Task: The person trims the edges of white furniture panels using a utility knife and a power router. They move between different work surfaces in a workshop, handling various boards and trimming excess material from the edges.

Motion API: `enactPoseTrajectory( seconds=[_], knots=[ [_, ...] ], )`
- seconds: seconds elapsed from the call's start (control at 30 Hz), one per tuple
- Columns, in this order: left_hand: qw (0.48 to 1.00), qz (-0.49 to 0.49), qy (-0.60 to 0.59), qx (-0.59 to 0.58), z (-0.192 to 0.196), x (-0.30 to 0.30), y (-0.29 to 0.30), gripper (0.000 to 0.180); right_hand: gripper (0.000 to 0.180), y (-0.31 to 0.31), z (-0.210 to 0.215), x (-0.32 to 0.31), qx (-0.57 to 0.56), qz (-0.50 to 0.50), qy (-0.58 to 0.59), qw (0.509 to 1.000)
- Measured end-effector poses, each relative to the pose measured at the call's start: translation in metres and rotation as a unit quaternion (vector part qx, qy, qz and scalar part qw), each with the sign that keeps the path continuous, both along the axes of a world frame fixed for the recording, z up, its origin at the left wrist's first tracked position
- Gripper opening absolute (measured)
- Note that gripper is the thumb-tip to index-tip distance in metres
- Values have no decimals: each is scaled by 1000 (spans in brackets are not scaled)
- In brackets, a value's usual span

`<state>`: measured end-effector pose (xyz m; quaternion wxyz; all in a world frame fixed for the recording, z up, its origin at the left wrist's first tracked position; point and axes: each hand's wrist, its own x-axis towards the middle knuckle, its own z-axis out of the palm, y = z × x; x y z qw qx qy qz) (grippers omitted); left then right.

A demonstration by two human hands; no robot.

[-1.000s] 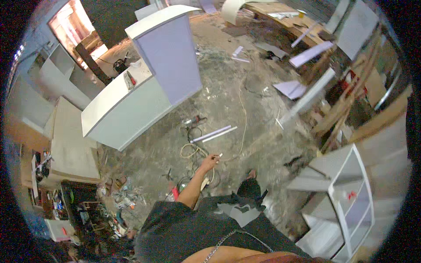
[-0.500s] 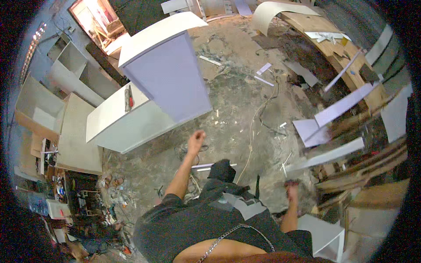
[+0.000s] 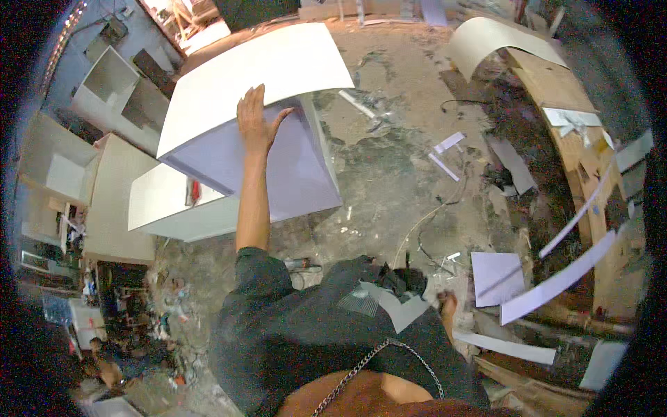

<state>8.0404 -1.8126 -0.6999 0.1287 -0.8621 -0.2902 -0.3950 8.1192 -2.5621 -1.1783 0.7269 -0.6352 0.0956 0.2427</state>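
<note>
My left hand (image 3: 256, 124) reaches forward with its fingers stretched out and thumb spread. It lies over the front edge of the white top panel (image 3: 278, 59) on a tall cabinet with a pale lilac side (image 3: 295, 167). Nothing is held in it. Low at my right side, my right hand (image 3: 448, 304) is small and blurred, and its fingers cannot be made out. Beside the tall cabinet stands a lower white cabinet (image 3: 163, 198). A tool with a red part (image 3: 194, 191) rests on top of it, partly hidden behind the tall cabinet's overhanging panel.
Open white cabinet boxes (image 3: 52, 163) stand along the left wall. Lilac board pieces (image 3: 497, 278) and strips lie at the right, near a long wooden bench (image 3: 556, 90) bearing a curved sheet (image 3: 486, 42). Cable (image 3: 424, 222) and offcuts litter the floor.
My left hand has risen forward from above the floor onto the tall cabinet's top edge, its fingers spreading. My view has moved closer to the cabinet. The right hand has drawn nearer my body.
</note>
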Motion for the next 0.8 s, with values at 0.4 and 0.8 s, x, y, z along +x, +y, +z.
enactPoseTrajectory(
  seconds=[0.4, 0.8],
  knots=[
    [999, -24, -38, 26, -26, 93, 94, 59, 28, 247, 48, 466, -249, 142, -5, 958],
    [879, 346, 96, -315, 55, 390, 133, 104, 33, 597, -62, 1000, -185, 273, -79, 941]
  ],
)
